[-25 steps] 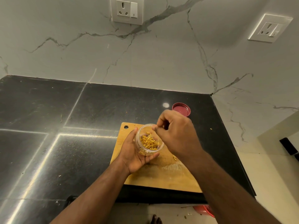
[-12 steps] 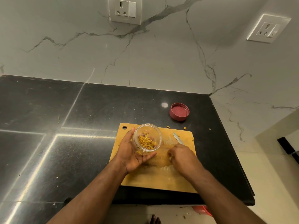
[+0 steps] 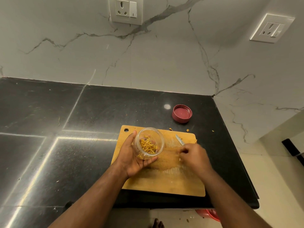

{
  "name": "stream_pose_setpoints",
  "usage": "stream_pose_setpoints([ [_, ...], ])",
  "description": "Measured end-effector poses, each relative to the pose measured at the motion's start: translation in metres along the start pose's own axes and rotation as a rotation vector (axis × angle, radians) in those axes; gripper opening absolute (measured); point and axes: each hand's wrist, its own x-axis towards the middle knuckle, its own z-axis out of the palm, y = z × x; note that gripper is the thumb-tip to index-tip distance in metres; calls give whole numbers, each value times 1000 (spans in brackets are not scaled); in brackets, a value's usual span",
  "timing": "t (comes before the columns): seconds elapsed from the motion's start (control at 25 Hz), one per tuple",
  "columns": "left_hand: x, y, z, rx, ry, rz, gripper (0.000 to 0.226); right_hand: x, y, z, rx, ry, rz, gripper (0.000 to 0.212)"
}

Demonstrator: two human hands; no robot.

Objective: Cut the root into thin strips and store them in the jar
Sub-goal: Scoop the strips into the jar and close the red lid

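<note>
1. Cupped in the left hand (image 3: 131,159), the jar (image 3: 149,142) of strips (image 3: 148,146) tilts above the cutting board (image 3: 162,180).
2. Right of it, the right hand (image 3: 194,157) pinches blurred bits, knife (image 3: 179,140) just beyond its knuckles.

One clear round plastic jar (image 3: 149,142), open-mouthed. Yellow-orange thin root strips (image 3: 148,146) inside it: many, too small and heaped to count. One round dark-red plastic lid (image 3: 182,113). One rectangular light wooden cutting board (image 3: 164,178) with one hanging hole. One knife, only its small silver metal blade (image 3: 179,139) showing. Three small orange root scraps (image 3: 187,130) on the black stone countertop (image 3: 65,129), which counts as one. Two white wall sockets (image 3: 125,10), one per marble wall. Two bare hands: one left hand (image 3: 131,155), one right hand (image 3: 195,157).
</note>
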Motion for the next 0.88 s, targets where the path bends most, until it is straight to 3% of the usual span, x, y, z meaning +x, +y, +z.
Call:
stream_pose_setpoints([
  [0.12, -1, 0, 0, 10, -1, 1, 65, -9, -17, -32, 962, -96, 242, 15],
  [0.2, 0, -2, 3, 18, -9, -3, 65, -20, -38, -46, 1181, -140, 153, 19],
  [0.32, 1, -5, 8, 51, -26, -5, 68, -41, -76, -55, 985, -64, -208, 19],
  [0.44, 4, -7, 10, 59, -41, -1, 70, -49, -91, -36, 273, -11, -580, 22],
  [0.52, 4, -7, 8, 47, -45, 5, 69, -47, -92, -35, 144, -21, -609, 24],
  [0.64, 4, -4, 1, 9, -43, 3, 70, -39, -84, -50, 391, 149, -583, 16],
  [0.72, 4, -4, -1, -1, -44, -3, 70, -41, -83, -47, 437, 138, -573, 16],
  [0.8, 4, -5, 0, 3, -48, 4, 69, -50, -89, -30, 265, -46, -592, 23],
  [0.88, 6, -6, 2, 4, -51, 11, 67, -53, -93, -23, 85, -3, -672, 23],
])
